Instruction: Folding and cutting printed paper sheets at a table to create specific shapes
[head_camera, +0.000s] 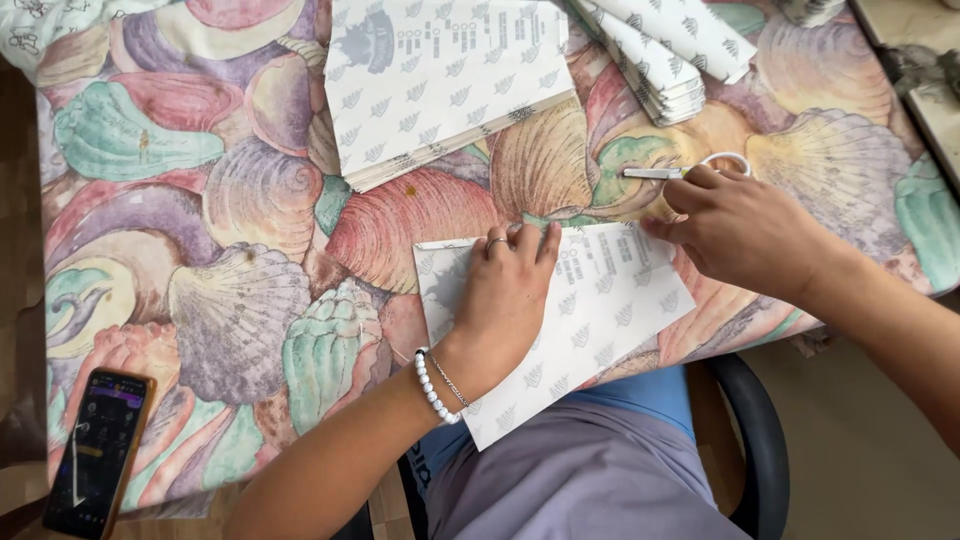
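My left hand lies flat on the printed paper sheet, fingers spread and open, pressing near its far edge — that pins the sheet so it cannot slide on the shell-patterned cloth that covers the bench. The sheet lies at an angle, its near corner hanging past the bench edge over my lap. The wrist is straight, forearm coming in from the lower left, a white bead bracelet and a thin chain around it, a ring on one finger.

My right hand sits just beyond the sheet's far right corner, knuckles up, fingers curled down and closed on a small pair of scissors — the white loop handle shows above my hand and the blades stick out to the left, lying low over the cloth. That forearm reaches in from the right, bent at the wrist.

Farther up the bench lie a thick stack of the same printed sheets and a fanned pile of folded ones, both well apart from my hands. A phone with its screen lit rests at the near left corner.
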